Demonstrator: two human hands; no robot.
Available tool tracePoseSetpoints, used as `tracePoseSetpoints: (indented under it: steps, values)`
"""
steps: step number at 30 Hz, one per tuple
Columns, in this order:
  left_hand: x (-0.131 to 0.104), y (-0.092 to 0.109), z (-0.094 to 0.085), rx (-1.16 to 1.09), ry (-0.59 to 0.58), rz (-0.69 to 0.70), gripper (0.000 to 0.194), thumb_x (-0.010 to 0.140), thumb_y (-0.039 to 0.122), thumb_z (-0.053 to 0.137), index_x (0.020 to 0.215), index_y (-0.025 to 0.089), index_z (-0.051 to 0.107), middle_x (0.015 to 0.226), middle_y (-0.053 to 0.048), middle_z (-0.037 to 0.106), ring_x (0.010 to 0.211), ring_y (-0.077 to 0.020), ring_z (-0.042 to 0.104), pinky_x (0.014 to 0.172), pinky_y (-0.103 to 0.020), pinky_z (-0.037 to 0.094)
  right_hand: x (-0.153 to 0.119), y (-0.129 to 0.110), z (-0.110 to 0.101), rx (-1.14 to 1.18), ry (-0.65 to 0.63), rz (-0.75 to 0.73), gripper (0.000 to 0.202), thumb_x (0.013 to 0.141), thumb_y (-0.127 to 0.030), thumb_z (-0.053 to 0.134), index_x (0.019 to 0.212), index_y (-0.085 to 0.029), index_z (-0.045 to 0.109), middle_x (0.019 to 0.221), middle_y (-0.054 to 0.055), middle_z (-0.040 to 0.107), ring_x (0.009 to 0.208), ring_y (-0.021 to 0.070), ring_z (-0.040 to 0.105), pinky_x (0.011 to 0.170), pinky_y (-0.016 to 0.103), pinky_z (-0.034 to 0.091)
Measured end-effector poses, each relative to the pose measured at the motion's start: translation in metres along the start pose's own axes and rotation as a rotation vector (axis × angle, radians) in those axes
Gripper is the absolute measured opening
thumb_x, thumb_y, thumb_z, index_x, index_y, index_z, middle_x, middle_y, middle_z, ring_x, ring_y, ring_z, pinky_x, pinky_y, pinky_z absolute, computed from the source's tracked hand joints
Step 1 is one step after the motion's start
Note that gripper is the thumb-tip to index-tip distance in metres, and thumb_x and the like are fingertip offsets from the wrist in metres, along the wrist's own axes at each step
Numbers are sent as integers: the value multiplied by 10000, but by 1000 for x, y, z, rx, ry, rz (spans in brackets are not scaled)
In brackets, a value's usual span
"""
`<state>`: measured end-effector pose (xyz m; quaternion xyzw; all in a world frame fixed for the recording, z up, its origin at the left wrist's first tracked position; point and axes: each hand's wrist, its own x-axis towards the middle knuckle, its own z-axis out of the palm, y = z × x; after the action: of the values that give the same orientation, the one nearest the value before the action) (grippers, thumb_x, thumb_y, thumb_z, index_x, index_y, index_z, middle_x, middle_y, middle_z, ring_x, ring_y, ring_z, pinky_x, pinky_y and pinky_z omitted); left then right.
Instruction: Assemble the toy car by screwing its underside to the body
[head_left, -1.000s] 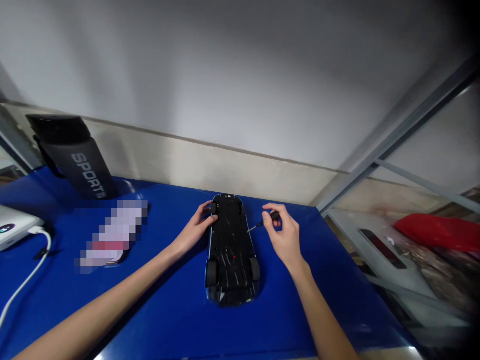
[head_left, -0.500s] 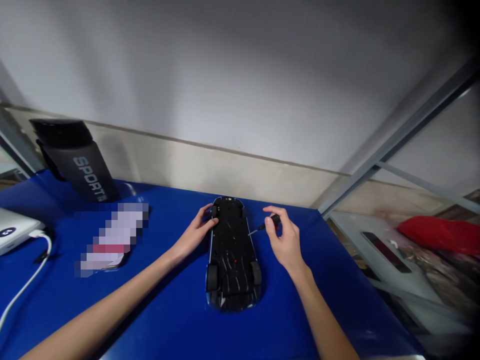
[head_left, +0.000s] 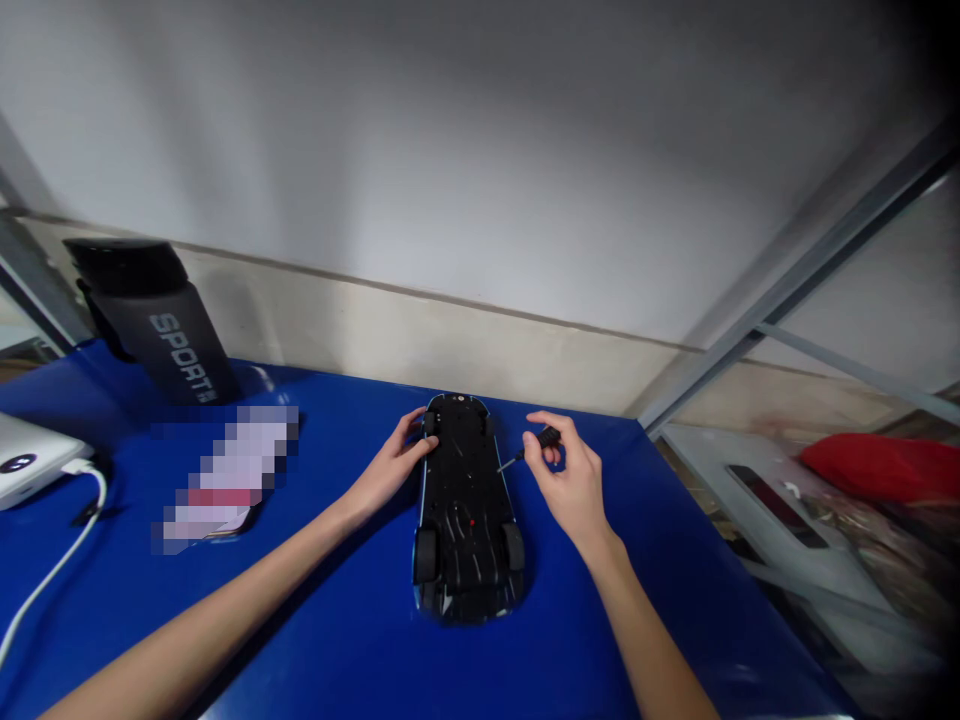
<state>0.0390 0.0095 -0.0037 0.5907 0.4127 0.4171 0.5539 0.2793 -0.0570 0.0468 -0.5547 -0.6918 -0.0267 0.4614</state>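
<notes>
A toy car (head_left: 466, 500) lies upside down on the blue tabletop, its black underside and wheels facing up. My left hand (head_left: 399, 458) grips its left edge near the far wheel, thumb on the underside and fingers down along the side. In my right hand (head_left: 570, 470) is a screwdriver (head_left: 550, 438) with a black handle, held between thumb and fingers. Its thin metal shaft slants down to the left, the tip at the car's right edge. Whether the tip touches the car I cannot tell.
To the left stand a dark bottle (head_left: 161, 325) marked SPORT, a pixelated flat item (head_left: 232, 470) and a white power bank (head_left: 37, 460) with a white cable (head_left: 56, 560). A wall rises behind the table (head_left: 337, 620). On a shelf at right lie a phone (head_left: 776, 505) and a red item (head_left: 885, 467).
My right thumb has shifted slightly along the screwdriver's handle, and the fingers have curled a little. My left hand and the car look the same.
</notes>
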Motion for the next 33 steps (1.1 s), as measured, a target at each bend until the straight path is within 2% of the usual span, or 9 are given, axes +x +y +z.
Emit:
tracePoseSetpoints:
  steps: [7, 18, 20, 23, 26, 33]
  values:
    - [1, -2, 0, -8, -4, 2, 576, 906, 448, 560, 1422, 243, 407, 1498, -107, 480, 1430, -285, 391, 1189, -445, 295, 0, 0, -1, -6, 1, 13, 216, 915, -291, 606, 1130, -275, 613, 674, -57, 466, 597, 111, 472, 648, 264, 448]
    - [1, -2, -1, 16, -10, 30, 540, 916, 448, 548, 1413, 279, 422, 1500, -93, 484, 1437, -295, 382, 1205, -484, 264, 1, -1, -1, -21, 18, -8, 214, 912, -273, 603, 1123, -266, 636, 665, -55, 459, 587, 115, 466, 653, 272, 449]
    - [1, -2, -1, 31, -9, 31, 548, 914, 451, 542, 1418, 277, 415, 1501, -98, 485, 1434, -303, 387, 1203, -499, 260, 1, -2, -3, -16, 19, -27, 223, 924, -267, 580, 1139, -259, 637, 710, -41, 511, 600, 117, 478, 664, 280, 455]
    - [0, -1, -1, 42, -9, 22, 561, 917, 453, 534, 1428, 264, 401, 1502, -107, 481, 1432, -299, 389, 1205, -494, 257, 1, -4, -7, 16, 4, -73, 267, 962, -250, 487, 1191, -245, 625, 885, 14, 611, 739, 146, 556, 746, 319, 474]
    - [-1, 1, -1, 35, -16, 15, 563, 922, 454, 531, 1432, 256, 396, 1493, -110, 487, 1417, -293, 411, 1196, -488, 278, 3, -7, -9, 34, 0, -114, 300, 974, -229, 445, 1217, -242, 621, 927, 35, 616, 837, 175, 579, 802, 356, 484]
    - [-1, 1, 0, 17, -6, 18, 546, 915, 449, 543, 1417, 274, 417, 1490, -100, 491, 1419, -296, 411, 1191, -476, 292, 0, -7, -5, 47, 63, -160, 222, 918, -184, 573, 1108, -258, 661, 889, 12, 674, 650, 141, 506, 642, 307, 479]
